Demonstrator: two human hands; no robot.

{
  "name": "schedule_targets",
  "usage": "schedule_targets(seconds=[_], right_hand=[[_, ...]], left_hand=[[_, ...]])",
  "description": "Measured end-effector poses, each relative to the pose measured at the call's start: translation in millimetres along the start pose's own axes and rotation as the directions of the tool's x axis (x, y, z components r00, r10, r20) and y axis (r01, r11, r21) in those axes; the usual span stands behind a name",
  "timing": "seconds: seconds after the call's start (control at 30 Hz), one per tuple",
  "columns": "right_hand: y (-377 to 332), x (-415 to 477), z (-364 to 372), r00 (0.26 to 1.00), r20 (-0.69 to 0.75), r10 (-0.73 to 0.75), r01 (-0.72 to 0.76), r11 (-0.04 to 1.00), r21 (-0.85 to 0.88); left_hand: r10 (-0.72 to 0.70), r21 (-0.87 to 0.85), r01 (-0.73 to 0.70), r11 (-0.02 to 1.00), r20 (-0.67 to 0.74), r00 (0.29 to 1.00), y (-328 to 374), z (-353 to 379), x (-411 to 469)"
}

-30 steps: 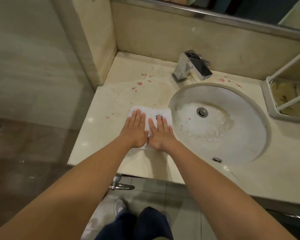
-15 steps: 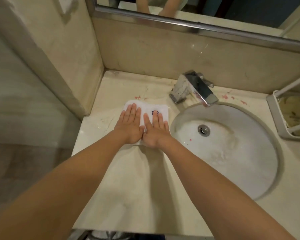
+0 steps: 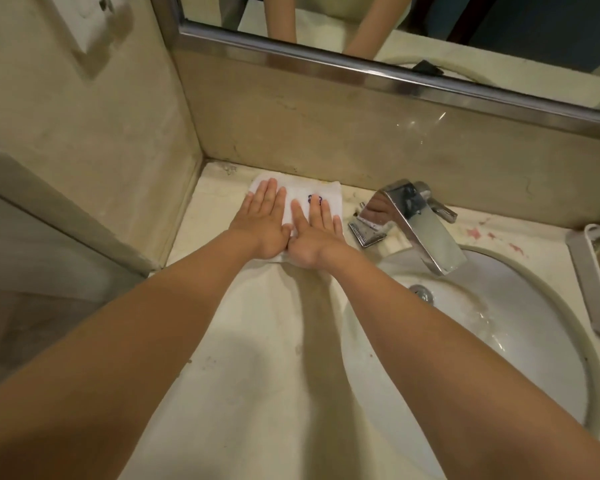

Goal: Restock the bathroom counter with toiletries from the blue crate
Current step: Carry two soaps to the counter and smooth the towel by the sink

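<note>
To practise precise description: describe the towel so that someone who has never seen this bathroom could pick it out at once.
Below the mirror, follow the counter to its back left corner, left of the tap. The towel lies flat there. It alone is cloth: white, folded, with a small blue emblem, the left hand and right hand flat on it.

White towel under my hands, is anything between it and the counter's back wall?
Nothing visible: the towel, under the left hand and right hand, sits near the backsplash; the faucet stands apart to its right.
</note>
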State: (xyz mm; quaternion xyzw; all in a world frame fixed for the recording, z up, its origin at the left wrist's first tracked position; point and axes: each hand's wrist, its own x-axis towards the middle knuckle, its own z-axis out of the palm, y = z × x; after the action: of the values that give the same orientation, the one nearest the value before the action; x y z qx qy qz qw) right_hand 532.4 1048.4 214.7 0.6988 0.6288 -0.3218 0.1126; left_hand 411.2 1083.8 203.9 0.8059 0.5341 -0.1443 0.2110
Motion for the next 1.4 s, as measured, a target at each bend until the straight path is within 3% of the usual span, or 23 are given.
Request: schedule_targets(seconds=[0.4,0.8,1.4], right_hand=[[-8,-9,2,1.000,-0.024,-0.013,0.012,1.000,-0.028],[-47,-75,60,0.997,0.046,-0.062,0.066,0.992,-0.105],[-104,-172,155,0.971,0.114,-0.212,0.232,0.950,-0.211]], left_hand=[[0.025,0.054,-0.024,0.998,-0.009,1.000,-6,0,-11],[-0.036,0.118,0.033,0.993,0.026,0.999,-30,42,-106],[-0.224,0.075,0.218,0.973,0.088,0.971,-61,111,-254]])
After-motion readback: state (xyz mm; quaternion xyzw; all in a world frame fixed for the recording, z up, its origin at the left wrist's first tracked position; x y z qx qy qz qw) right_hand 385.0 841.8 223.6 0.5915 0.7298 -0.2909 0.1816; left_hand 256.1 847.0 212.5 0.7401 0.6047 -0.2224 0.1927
